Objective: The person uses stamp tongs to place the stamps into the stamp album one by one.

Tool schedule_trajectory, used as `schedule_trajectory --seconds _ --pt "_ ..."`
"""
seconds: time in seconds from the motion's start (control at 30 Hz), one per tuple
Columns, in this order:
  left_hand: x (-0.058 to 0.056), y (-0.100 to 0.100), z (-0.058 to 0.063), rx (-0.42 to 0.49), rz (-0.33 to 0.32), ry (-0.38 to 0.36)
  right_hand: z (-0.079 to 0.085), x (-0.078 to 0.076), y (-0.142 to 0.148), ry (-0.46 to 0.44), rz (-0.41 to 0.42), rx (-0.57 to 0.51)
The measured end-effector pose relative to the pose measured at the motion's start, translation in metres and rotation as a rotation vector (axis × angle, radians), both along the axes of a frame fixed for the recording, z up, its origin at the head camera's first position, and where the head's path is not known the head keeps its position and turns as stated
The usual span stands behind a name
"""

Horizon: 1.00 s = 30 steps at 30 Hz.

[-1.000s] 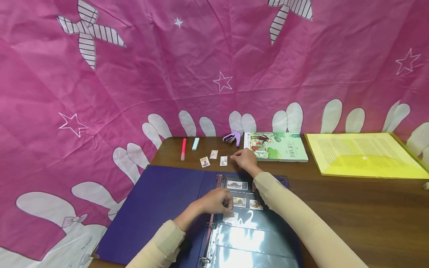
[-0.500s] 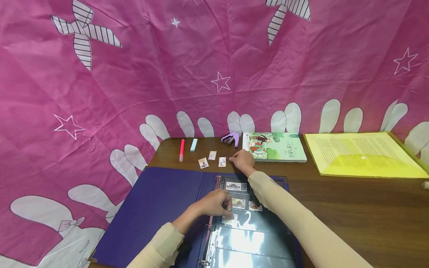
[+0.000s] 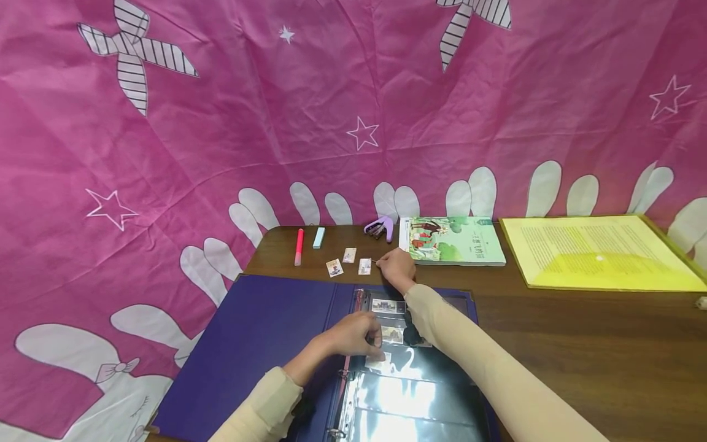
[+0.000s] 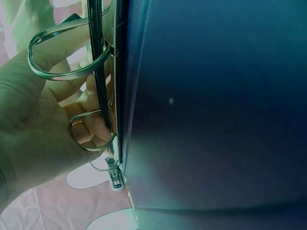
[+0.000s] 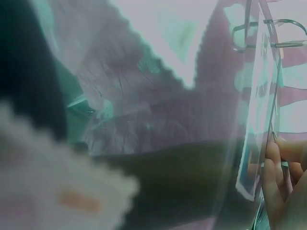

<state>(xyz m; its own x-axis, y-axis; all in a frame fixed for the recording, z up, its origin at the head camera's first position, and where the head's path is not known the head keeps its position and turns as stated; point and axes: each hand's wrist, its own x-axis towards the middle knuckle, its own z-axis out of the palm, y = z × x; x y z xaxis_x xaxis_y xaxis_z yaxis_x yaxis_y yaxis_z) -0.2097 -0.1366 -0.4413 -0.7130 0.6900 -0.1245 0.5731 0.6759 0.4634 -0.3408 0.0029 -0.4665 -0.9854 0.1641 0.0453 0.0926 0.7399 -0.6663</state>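
Observation:
A blue ring-binder stamp album lies unfolded, with a clear pocket page on its metal rings. Several stamps sit in its upper rows, among them a building stamp and another below it. My left hand rests over the page with bent fingers, its fingertips at a pale stamp in the third row. Beyond the album my right hand pinches slim tweezers, mostly hidden by the fingers. Their tip is right beside a loose stamp.
Two more loose stamps lie left of it, one upright and one tilted. Behind are a red pen, a pale blue stick, a purple stapler, a green book and a yellow folder.
My right hand has shifted slightly left and its sleeve now covers most of the right-hand stamp in the second row. My left hand and the loose stamps stay put.

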Motion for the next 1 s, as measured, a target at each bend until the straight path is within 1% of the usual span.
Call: schedule_trajectory --seconds 0.37,0.53,0.63,0.73,0.83,1.0 --pt "-0.001 0.004 -0.003 0.016 -0.011 -0.013 0.000 0.001 0.007 0.009 0.003 0.002" --pt "-0.001 0.006 -0.004 0.022 -0.020 -0.026 0.004 0.003 0.009 0.018 0.024 -0.010" --pt "-0.002 0.006 -0.004 0.029 -0.033 -0.025 0.009 0.004 0.009 0.033 0.055 -0.019" --pt "-0.002 0.006 -0.002 0.035 -0.034 -0.026 0.016 0.005 0.009 0.072 0.094 -0.017" --pt "-0.001 0.005 0.000 0.030 -0.018 -0.028 0.023 0.007 0.012 0.114 0.128 -0.022" --pt "0.002 0.003 0.002 0.001 0.019 -0.026 0.034 0.015 0.024 0.148 0.167 -0.042"
